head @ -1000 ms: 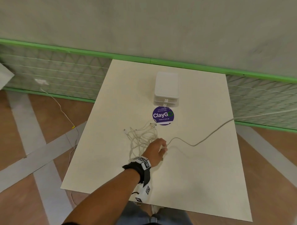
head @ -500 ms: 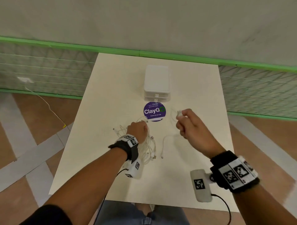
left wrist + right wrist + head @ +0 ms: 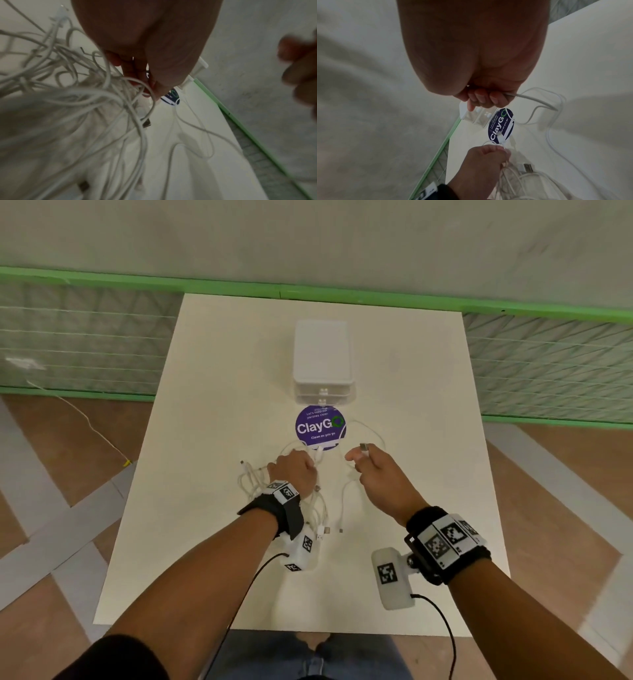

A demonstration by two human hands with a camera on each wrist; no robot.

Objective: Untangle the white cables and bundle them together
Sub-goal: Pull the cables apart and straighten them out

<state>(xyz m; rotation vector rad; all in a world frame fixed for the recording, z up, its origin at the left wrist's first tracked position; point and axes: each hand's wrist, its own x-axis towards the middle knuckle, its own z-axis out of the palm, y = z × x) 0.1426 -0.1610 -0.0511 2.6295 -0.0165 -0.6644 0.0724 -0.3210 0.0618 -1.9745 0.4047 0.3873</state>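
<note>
A tangle of white cables (image 3: 251,479) lies on the table's middle, under and left of my left hand (image 3: 294,470). That hand's fingers curl round strands of the tangle (image 3: 109,86), and a white plug (image 3: 319,454) sticks out past its knuckles. My right hand (image 3: 368,462) is to the right, holding one single white cable (image 3: 344,505) near its metal USB plug (image 3: 363,447). This cable (image 3: 527,96) leaves the fist, loops on the table and trails back toward me. More USB plugs (image 3: 327,530) lie at the tangle's near end.
A stack of white boxes (image 3: 322,359) stands at the table's far middle. A round purple ClayGo sticker (image 3: 320,428) lies just in front of it. The cream table (image 3: 428,392) ends at a green-edged mesh fence (image 3: 548,361). Wooden floor lies on both sides.
My right hand came into view holding the single cable's plug end and has shifted slightly toward the left hand. My left hand moved from the tangle's near side onto it and gripped the strands.
</note>
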